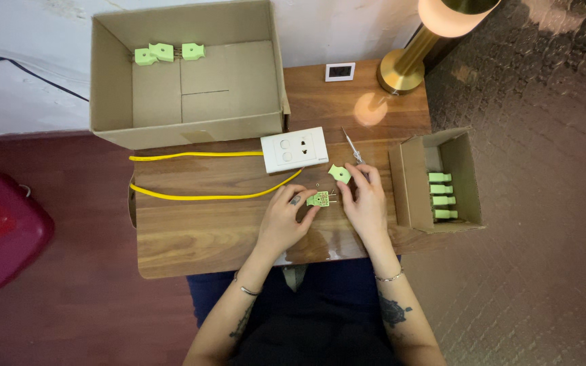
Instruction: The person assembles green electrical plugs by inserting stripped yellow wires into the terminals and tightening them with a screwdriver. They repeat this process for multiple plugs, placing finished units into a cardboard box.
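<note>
My left hand [285,218] pinches a small green plug part with metal prongs [320,198] against the wooden table [205,230]. My right hand [365,200] rests just right of it, fingertips near the prongs and touching a loose green cover piece [338,173]. A tiny screw [317,185] lies between the two pieces. A small screwdriver [353,146] lies just beyond my right hand. A white socket plate [294,149] sits in front of both hands, with a yellow cable [198,196] running left from it.
A large open cardboard box [113,81] at the back holds three green plugs [164,52]. A small open box [412,183] at the right holds several green plugs [442,196]. A brass lamp [401,68] and a small white display [340,71] stand behind. A red object [1,227] sits on the floor, left.
</note>
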